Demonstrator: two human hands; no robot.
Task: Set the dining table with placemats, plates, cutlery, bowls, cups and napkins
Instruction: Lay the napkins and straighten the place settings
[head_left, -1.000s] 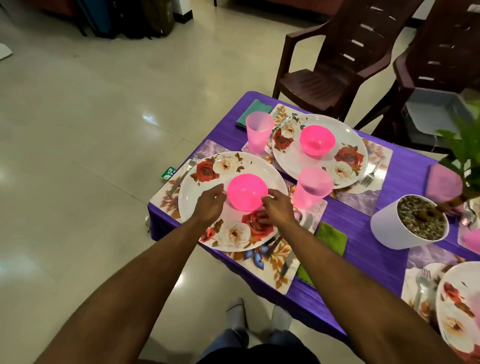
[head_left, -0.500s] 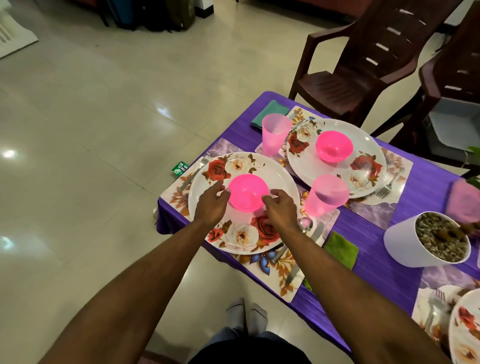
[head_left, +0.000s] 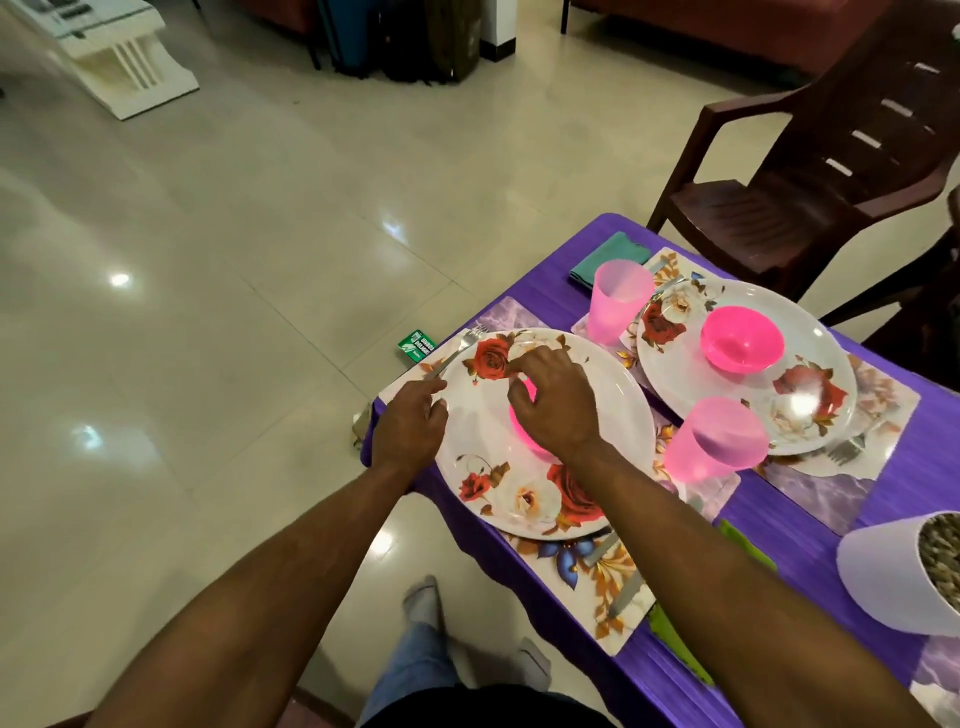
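Both hands have left the sides of the pink bowl (head_left: 522, 423) since half a second ago: the left hand (head_left: 410, 423) has moved out to the plate's left rim, and the right hand (head_left: 553, 402) now lies over the bowl, hiding most of it. Near setting: placemat (head_left: 587, 566), flowered plate (head_left: 467, 415), bowl at its centre, fork (head_left: 457, 349) to the left, knife (head_left: 626, 590) to the right, pink cup (head_left: 714, 441) and green napkin (head_left: 675, 639) in place. Far setting likewise shows a plate (head_left: 810, 415), bowl (head_left: 742, 345), cup (head_left: 620, 299), fork (head_left: 844, 447) and teal napkin (head_left: 608, 258). Judged near complete on this side; a third placemat (head_left: 935, 680) enters at lower right, its state not assessable. Left hand: fingers loosely curled, forefinger extended toward the fork handle; contact cannot be confirmed, nothing gripped. Right hand: fingers bent and spread above the plate, fingertips (head_left: 514, 366) near the rose print, holding nothing visible. White plant pot (head_left: 883, 577) stands at right.
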